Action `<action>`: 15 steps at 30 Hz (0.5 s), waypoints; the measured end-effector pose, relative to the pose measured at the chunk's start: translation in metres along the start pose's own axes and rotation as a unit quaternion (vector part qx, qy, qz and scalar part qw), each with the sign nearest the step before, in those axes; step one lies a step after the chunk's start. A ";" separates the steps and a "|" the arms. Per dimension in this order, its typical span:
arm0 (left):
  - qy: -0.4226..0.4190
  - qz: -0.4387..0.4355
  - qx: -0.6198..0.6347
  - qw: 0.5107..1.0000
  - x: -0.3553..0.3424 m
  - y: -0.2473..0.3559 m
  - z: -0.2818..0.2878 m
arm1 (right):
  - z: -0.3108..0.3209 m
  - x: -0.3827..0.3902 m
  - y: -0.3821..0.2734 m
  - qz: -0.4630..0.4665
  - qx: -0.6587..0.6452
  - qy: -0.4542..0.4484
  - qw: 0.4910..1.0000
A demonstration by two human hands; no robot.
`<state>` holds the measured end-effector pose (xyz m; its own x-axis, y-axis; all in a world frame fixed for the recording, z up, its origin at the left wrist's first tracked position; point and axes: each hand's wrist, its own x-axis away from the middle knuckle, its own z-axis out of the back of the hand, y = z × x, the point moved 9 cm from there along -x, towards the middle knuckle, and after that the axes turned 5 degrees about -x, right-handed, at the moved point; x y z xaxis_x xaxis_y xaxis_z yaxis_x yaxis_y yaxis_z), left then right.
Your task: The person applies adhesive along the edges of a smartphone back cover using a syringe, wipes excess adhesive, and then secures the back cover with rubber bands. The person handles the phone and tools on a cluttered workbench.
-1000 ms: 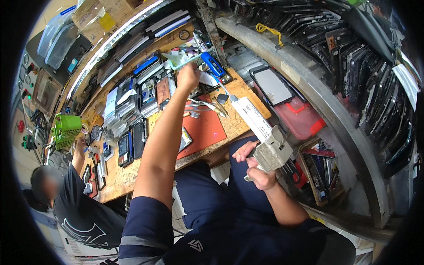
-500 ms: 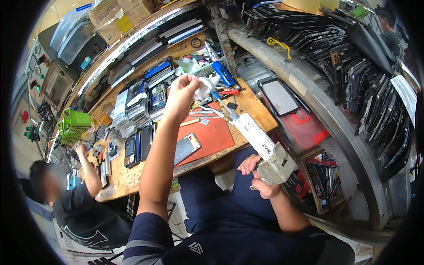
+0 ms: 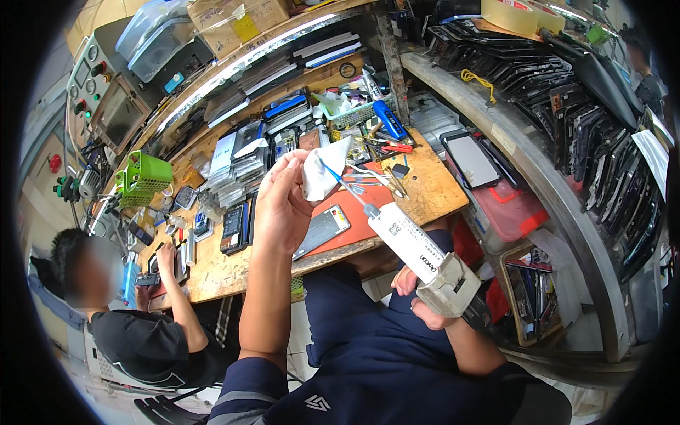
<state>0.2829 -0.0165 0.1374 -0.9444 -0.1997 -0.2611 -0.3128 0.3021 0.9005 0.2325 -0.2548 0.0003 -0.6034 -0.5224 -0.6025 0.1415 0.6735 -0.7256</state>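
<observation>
My left hand [image 3: 283, 195] is raised over the near part of the bench, its fingers closed on a white tissue [image 3: 322, 185] that hangs spread out to the right. In my right hand [image 3: 416, 303] is a glue gun [image 3: 448, 287] with a long white cartridge [image 3: 409, 241], tilted up toward the far left. Its thin nozzle [image 3: 352, 193] ends in a blue tip, which overlaps the tissue; whether they touch I cannot tell. Below lies a grey phone-sized panel [image 3: 324, 231] on an orange mat [image 3: 363, 225].
Tweezers [image 3: 375, 173], red-handled pliers [image 3: 393, 146] and a blue bottle [image 3: 389, 119] lie at the bench's far right. Phone parts [image 3: 237, 227] and a green basket [image 3: 144, 177] stand leftward. A co-worker [image 3: 142, 340] sits at the left. A metal-edged rack [image 3: 567, 212] stands right.
The tissue has gone from bunched to spread out, and now sits behind the nozzle tip. My left hand has turned and come lower. The co-worker's hands have moved; the view has shifted slightly.
</observation>
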 end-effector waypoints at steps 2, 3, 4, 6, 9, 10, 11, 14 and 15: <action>-0.042 -0.014 0.001 0.999 0.004 0.004 -0.001 | 0.001 0.005 0.006 -0.016 -0.006 -0.004 1.000; -0.044 -0.015 0.002 0.999 0.006 0.004 0.001 | 0.002 0.007 0.010 -0.023 -0.011 -0.003 1.000; -0.047 -0.014 0.002 0.999 0.008 0.005 0.002 | 0.003 0.009 0.013 -0.034 -0.016 0.001 0.999; -0.046 -0.016 -0.005 0.999 0.012 0.005 0.002 | 0.005 0.011 0.021 -0.062 -0.031 0.014 0.997; -0.023 -0.028 -0.038 0.999 0.016 0.000 0.004 | 0.008 0.011 0.032 -0.132 -0.071 0.070 0.986; -0.010 -0.032 -0.057 0.998 0.016 -0.002 0.008 | 0.006 0.009 0.028 -0.120 -0.068 0.073 0.988; -0.007 -0.041 -0.070 0.997 0.017 -0.004 0.011 | 0.000 0.006 0.020 -0.096 -0.055 0.065 0.992; -0.042 -0.050 -0.119 0.991 0.020 -0.009 0.031 | -0.007 0.000 0.017 -0.098 -0.065 0.038 0.992; -0.009 -0.036 -0.165 0.986 0.023 -0.013 0.050 | -0.007 0.001 0.019 -0.103 -0.089 0.030 0.990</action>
<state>0.2598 0.0213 0.1026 -0.9237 -0.1921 -0.3315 -0.3317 -0.0323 0.9428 0.2286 -0.2387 -0.0117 -0.6509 -0.6303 -0.4231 -0.1264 0.6395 -0.7583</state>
